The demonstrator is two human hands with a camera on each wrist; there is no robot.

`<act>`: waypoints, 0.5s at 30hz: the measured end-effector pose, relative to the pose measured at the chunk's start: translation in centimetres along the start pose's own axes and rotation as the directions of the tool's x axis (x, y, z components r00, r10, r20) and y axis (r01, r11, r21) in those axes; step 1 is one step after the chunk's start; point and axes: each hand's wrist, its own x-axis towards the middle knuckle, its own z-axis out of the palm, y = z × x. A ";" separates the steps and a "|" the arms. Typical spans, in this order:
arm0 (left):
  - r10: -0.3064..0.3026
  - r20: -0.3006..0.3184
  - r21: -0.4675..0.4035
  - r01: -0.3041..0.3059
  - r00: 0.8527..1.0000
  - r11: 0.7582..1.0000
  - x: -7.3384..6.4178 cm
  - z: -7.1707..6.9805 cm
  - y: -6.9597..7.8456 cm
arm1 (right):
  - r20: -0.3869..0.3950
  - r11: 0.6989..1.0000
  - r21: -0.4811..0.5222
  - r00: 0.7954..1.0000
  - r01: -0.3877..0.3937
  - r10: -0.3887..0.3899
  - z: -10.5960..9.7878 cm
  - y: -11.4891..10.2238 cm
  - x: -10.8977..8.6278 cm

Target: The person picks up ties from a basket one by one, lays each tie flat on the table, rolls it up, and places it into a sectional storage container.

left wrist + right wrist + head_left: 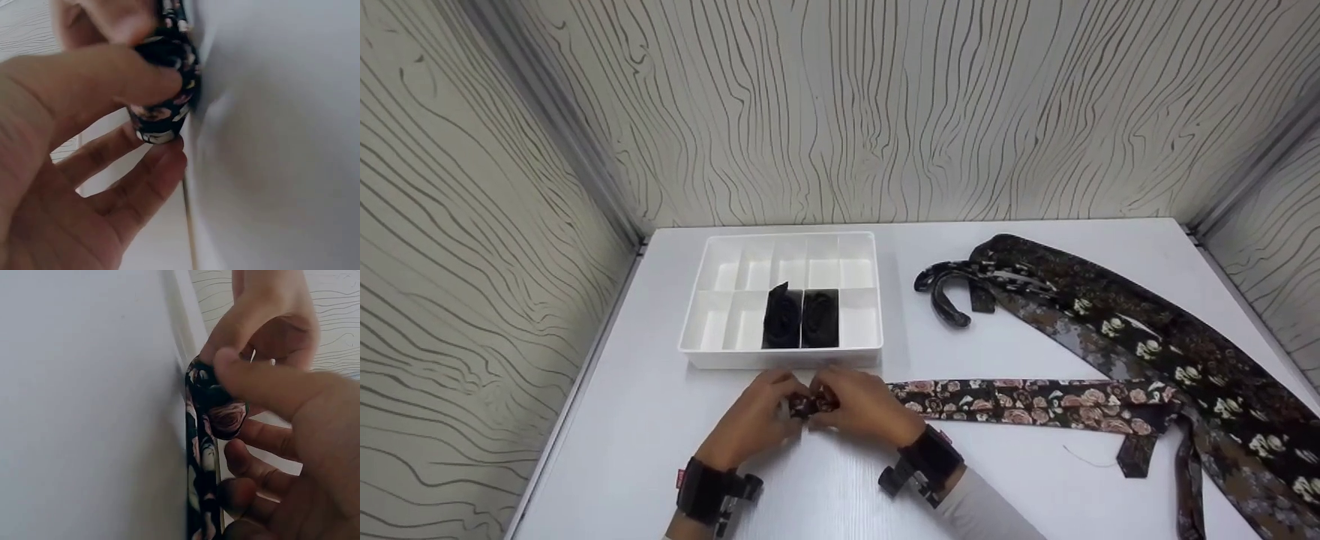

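Note:
A floral necktie (1020, 401), black with pink roses, stretches across the white table, its left end wound into a small roll (163, 84). My left hand (757, 416) pinches that roll from the left, thumb on its side and fingers beneath. From the right, my right hand (859, 405) grips the same roll; in the right wrist view its thumb presses near the top, and the flat length (202, 495) runs out of the roll along the table. Both hands are close together, just in front of the white divided box (780, 360).
Two dark rolled neckties (782, 319) sit side by side in front-row compartments of the box. Several dark patterned neckties (1110, 322) lie spread and overlapping at the right. A patterned wall panel (840, 112) stands behind the table.

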 end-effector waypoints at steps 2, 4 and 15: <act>-0.014 0.007 -0.035 0.014 1.000 0.999 0.1 0.2 0.1 | -0.017 1.000 -0.003 1.000 -0.014 0.014 0.1 0.1 -0.3; -0.011 0.007 -0.046 0.011 1.000 0.999 0.2 0.4 0.1 | -0.024 1.000 0.003 0.999 -0.027 0.027 0.2 0.2 -0.6; 0.010 0.060 -0.043 -0.007 0.998 0.999 0.5 0.8 0.4 | -0.032 1.000 0.016 0.999 -0.016 0.017 -0.2 0.4 -1.3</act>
